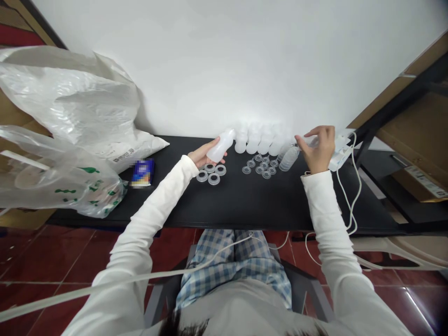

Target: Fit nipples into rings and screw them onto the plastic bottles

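My left hand (205, 155) is closed around a translucent white plastic bottle (221, 146), tilted with its neck up and to the right. Just below that hand lie several white plastic rings (213, 178). Along the wall stands a row of similar white bottles (264, 142). Several small clear discs with raised centres (259, 170) are spread in front of them. My right hand (319, 148) is raised at the right, thumb and fingers pinched around a clear plastic piece (311, 140) whose shape is partly hidden. Beside it, a stack of clear plastic cups or caps (289, 159) leans on the table.
The black table (217, 205) runs along a white wall. Large plastic bags (84, 98) and a blue packet (143, 171) sit at the left. A white power strip (339, 156) with cables (355, 186) is at the right, beside a black shelf frame. Another cord crosses my lap.
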`<control>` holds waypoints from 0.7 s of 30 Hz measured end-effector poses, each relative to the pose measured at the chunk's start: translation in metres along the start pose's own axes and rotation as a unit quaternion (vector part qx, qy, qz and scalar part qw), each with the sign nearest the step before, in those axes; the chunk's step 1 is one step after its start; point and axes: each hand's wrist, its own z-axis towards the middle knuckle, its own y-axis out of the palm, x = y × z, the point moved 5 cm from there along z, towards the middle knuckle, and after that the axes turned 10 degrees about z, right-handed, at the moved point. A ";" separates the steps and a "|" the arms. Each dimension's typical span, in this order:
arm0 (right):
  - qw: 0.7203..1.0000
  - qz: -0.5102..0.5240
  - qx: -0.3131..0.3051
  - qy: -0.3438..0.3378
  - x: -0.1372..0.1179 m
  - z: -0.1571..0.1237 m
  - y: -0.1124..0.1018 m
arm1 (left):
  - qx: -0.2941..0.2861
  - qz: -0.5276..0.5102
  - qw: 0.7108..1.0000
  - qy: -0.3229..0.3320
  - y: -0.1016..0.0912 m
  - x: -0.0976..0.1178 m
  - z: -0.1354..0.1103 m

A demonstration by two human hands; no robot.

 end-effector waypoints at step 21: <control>0.928 0.197 -0.274 0.156 -0.077 -0.032 0.083 | 0.284 0.559 0.677 0.386 0.059 0.031 -0.020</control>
